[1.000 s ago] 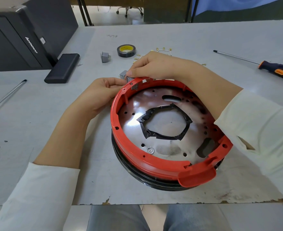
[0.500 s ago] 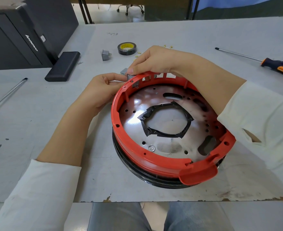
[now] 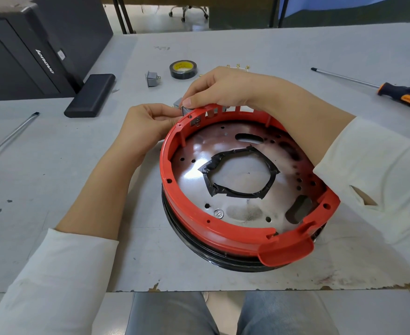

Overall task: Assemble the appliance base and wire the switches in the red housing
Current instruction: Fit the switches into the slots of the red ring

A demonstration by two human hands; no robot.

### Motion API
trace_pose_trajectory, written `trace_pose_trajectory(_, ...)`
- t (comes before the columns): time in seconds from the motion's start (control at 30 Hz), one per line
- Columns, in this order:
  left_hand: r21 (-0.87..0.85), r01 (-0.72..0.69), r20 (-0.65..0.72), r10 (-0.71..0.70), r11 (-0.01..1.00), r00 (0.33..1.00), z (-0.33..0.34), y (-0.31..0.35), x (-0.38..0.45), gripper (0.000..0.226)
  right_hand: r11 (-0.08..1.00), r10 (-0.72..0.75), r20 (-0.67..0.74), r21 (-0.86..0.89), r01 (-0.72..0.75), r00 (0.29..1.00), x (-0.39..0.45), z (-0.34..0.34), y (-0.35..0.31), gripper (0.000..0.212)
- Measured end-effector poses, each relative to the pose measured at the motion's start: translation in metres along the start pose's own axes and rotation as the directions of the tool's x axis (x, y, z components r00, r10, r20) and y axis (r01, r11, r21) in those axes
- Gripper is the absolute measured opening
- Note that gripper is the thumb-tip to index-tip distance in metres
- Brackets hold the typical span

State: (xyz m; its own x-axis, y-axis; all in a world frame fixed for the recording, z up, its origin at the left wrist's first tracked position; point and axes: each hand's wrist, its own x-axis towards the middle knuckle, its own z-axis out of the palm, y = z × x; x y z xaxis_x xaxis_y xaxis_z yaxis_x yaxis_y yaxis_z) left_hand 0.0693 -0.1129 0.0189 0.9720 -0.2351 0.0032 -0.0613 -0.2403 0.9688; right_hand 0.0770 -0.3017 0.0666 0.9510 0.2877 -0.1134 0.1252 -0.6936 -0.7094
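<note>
Grey bench (image 3: 54,189) carries tape roll (image 3: 183,69), spare switch (image 3: 152,79) and screwdriver (image 3: 392,91) toward twelve o'clock; red housing (image 3: 199,215) sits centre, where left hand (image 3: 148,128) and right hand (image 3: 225,89) each grip, pinching, a grey switch (image 3: 180,105) at its eleven o'clock rim

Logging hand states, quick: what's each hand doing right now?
Left hand: pinches the grey switch at the red housing rim.
Right hand: fingers curled, gripping the same switch from above.
</note>
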Motion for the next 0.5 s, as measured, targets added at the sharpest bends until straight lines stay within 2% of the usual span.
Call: trace_pose_trajectory(0.5, 0.010, 0.006, -0.003, -0.006, 1.000, 1.000, 0.0037, -0.0030, 0.0007, 0.016, 1.000, 0.012, -0.005, -0.026, -0.012, 1.000, 0.0015, -0.0003, 0.0001, 0.009)
